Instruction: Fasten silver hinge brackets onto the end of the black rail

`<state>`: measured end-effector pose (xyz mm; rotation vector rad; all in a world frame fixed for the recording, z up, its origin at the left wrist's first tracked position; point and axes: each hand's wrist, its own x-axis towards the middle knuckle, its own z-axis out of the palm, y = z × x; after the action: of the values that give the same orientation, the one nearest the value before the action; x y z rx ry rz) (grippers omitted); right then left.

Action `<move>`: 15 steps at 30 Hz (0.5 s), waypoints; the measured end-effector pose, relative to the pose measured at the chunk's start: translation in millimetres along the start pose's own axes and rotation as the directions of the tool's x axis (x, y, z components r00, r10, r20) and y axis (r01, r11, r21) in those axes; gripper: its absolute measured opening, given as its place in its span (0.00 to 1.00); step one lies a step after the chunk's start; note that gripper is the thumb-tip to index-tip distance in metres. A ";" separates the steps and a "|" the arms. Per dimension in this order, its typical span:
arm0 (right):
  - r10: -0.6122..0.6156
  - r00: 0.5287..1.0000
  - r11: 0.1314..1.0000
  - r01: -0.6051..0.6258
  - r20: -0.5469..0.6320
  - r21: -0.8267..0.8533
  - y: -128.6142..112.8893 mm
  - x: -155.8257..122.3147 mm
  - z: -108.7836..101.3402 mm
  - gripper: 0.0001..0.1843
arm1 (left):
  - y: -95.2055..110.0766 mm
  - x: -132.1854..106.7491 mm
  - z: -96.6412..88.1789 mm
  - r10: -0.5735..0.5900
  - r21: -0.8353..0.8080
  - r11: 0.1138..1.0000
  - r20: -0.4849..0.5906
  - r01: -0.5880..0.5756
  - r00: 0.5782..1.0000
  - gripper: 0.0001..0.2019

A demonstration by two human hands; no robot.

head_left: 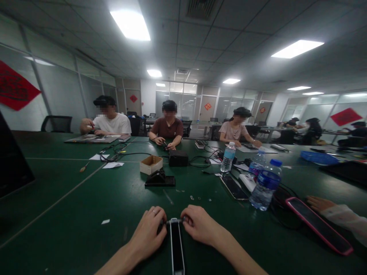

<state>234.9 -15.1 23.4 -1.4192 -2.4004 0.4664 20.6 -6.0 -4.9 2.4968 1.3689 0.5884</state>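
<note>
White-framed black bar-shaped device (177, 246) lies flat on table (71, 236) at 6 o'clock, likely so it's supported, freeing left hand (149, 230) at the far end's 9 o'clock and right hand (200, 226) at 3 o'clock. Both angle inward, knuckles up, fingers curled; can't tell if gripping.

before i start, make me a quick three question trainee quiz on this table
1. True or false: the strip's far end lies between the left hand and the right hand.
2. Which is nearer the hands, the black stand or the box?
3. The nearest bottle's cap is: a) red, b) blue, c) white.

Key: 1. True. 2. The black stand. 3. b.
</note>
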 end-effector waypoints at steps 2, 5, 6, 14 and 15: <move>0.006 1.000 1.000 -0.006 0.000 0.023 -0.1 0.0 -1.4 0.11 | 0.6 -0.2 -0.6 -0.003 -0.002 1.000 0.005 0.004 1.000 0.06; 0.010 1.000 0.999 -0.010 -0.008 0.038 -0.4 0.2 -4.3 0.12 | 1.8 -0.2 -1.9 -0.008 -0.008 1.000 0.010 0.008 1.000 0.06; 0.012 1.000 0.999 -0.011 -0.011 0.043 -0.4 0.4 -5.2 0.12 | 2.3 -0.1 -2.4 -0.008 -0.012 1.000 0.012 0.008 1.000 0.06; 0.037 0.999 0.995 -0.036 -0.002 0.095 -0.9 1.5 -6.1 0.12 | 4.9 0.5 -4.8 -0.011 -0.020 1.000 0.011 0.012 1.000 0.06; 0.034 0.999 0.995 -0.034 -0.005 0.096 -0.6 1.6 -5.4 0.12 | 5.1 0.4 -5.0 -0.016 -0.018 1.000 0.014 0.016 1.000 0.06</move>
<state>236.0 -13.3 28.7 -1.4195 -2.3191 0.5767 22.3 -8.3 1.6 2.4687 1.3710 0.5767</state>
